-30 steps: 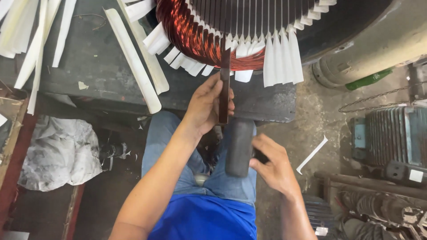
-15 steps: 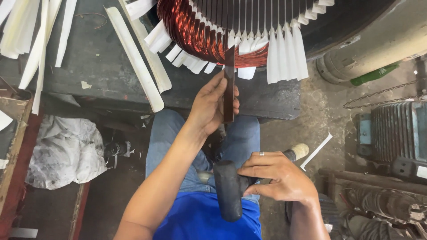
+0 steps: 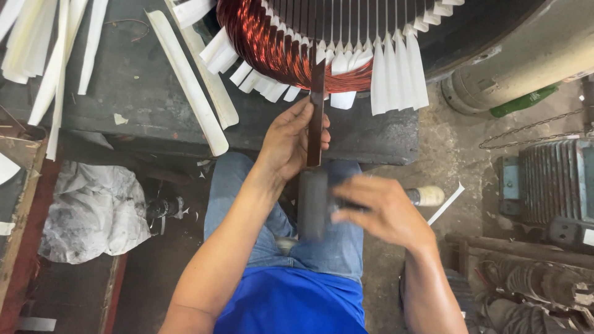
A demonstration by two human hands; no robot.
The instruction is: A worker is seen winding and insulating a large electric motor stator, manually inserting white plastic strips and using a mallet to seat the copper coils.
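The big round motor shell (image 3: 495,31) holds shiny copper wire coils (image 3: 266,43), and white paper strips (image 3: 396,74) stick out of its slots. It sits on the dark grey tabletop (image 3: 136,93), close to the front edge. The left hand (image 3: 288,145) is wrapped around a flat brown metal bar (image 3: 316,111), standing up with its top end touching the coils. The right hand (image 3: 377,207) grips a dark hammer (image 3: 312,204), blurry, just under the bar. More long white strips (image 3: 185,80) lie on the tabletop. There is open room over the blue jeans (image 3: 247,204).
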